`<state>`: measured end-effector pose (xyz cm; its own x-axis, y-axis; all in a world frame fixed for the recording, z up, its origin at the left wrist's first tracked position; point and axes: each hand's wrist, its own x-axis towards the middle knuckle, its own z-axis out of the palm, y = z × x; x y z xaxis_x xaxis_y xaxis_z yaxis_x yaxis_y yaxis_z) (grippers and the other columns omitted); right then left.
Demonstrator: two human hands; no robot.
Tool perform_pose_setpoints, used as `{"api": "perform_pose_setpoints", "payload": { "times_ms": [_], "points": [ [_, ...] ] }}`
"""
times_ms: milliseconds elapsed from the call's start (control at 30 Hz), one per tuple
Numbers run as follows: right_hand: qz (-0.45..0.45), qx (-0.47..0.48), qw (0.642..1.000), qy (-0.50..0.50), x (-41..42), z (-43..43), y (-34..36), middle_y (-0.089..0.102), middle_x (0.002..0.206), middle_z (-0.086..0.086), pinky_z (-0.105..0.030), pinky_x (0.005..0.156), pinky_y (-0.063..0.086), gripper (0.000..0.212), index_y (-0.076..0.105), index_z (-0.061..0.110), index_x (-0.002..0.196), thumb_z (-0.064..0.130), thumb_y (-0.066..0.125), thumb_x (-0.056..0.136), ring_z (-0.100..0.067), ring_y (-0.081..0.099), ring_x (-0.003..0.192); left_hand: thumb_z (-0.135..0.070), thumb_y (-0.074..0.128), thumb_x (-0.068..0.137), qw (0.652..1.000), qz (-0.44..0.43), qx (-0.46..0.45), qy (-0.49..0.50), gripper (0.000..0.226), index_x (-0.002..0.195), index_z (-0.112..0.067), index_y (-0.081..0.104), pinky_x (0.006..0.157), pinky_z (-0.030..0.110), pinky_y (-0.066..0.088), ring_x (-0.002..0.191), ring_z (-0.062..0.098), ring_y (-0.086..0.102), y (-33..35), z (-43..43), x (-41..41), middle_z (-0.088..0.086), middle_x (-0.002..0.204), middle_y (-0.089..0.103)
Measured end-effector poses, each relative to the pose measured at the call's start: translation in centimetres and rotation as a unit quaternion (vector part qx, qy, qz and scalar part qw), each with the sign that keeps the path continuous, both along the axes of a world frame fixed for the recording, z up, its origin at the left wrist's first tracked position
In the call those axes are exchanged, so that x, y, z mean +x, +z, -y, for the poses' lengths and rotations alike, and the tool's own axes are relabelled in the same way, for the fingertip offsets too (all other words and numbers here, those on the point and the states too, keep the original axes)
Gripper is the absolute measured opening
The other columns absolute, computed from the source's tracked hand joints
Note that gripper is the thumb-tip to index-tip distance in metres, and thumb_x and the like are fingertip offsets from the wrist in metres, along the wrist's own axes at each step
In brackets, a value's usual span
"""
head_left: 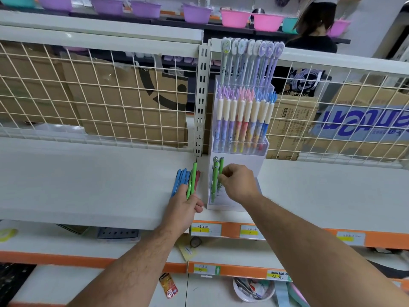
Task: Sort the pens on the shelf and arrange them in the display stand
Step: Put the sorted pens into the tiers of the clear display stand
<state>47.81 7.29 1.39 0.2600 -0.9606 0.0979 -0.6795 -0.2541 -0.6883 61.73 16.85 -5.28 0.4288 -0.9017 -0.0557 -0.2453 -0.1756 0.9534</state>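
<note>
Fingers (223, 179) of the right hand (240, 185) are curled in a pinch round the barrel of a green pen (221, 170) that stands in the nearest compartment of the display stand (241, 159), touching the other green pens (214, 182) already seated there. The left hand (183, 209) has its fingers (195, 206) closed on a loose green pen (192, 180). It may be two, since the barrels overlap and I cannot separate them. It is held over the blue pens (179, 181) and a red pen (197, 177) lying on the shelf (88, 185) just left of the stand. These pens look light, stiff and smooth-sided, so a gentle pinch should carry one, though a glossy barrel may roll between fingertips. Taking hold at mid-barrel, or a little toward the clip end, would likely give the best control for steering the tip down into the compartment. The green pens in the stand are close to upright, with clip ends up and tips down. The pens on the shelf lie flat side by side, their long axes running near to far and their far ends leaning slightly right. The loose green pen lies along the same line. The farther tiers of the stand hold pastel pens (243, 116), also upright.
</note>
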Motion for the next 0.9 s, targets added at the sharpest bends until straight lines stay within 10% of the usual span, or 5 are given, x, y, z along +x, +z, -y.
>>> {"api": "perform_pose_setpoints", "payload": {
  "times_ms": [200, 533, 900],
  "points": [
    [0.061, 0.005, 0.997, -0.047, -0.6, -0.6, -0.3, 0.068, 0.094, 0.009, -0.033, 0.083, 0.056, 0.013, 0.071, 0.019, 0.103, 0.021, 0.069, 0.090, -0.012, 0.063, 0.085, -0.023, 0.044, 0.105, 1.000, -0.010, -0.002, -0.006, 0.009, 0.106, -0.020, 0.051, 0.080, 0.045, 0.059, 0.078, 0.015, 0.071, 0.3, -0.2, 0.0, -0.001, 0.084, 0.073],
    [0.152, 0.051, 0.986, 0.038, 1.1, -6.5, -1.1, 0.069, 0.066, 0.006, -0.026, 0.063, 0.055, 0.016, 0.067, 0.019, 0.076, 0.028, 0.079, 0.081, -0.006, 0.065, 0.063, -0.015, 0.046, 0.102, 0.997, -0.027, -0.061, -0.029, 0.019, 0.091, -0.029, 0.054, 0.071, 0.056, 0.057, 0.067, 0.022, 0.067, 1.1, -2.0, -0.6, -0.004, 0.078, 0.070],
    [0.202, 0.058, 0.977, 0.032, 1.9, -6.9, -0.8, 0.067, 0.066, -0.009, -0.050, 0.067, 0.059, 0.020, 0.062, 0.015, 0.068, 0.015, 0.071, 0.087, -0.032, 0.068, 0.067, -0.010, 0.041, 0.105, 0.992, -0.041, -0.107, -0.054, 0.020, 0.091, -0.018, 0.052, 0.053, 0.022, 0.045, 0.058, 0.008, 0.053, 3.1, -3.5, -1.8, -0.013, 0.065, 0.061]
  ]
}}
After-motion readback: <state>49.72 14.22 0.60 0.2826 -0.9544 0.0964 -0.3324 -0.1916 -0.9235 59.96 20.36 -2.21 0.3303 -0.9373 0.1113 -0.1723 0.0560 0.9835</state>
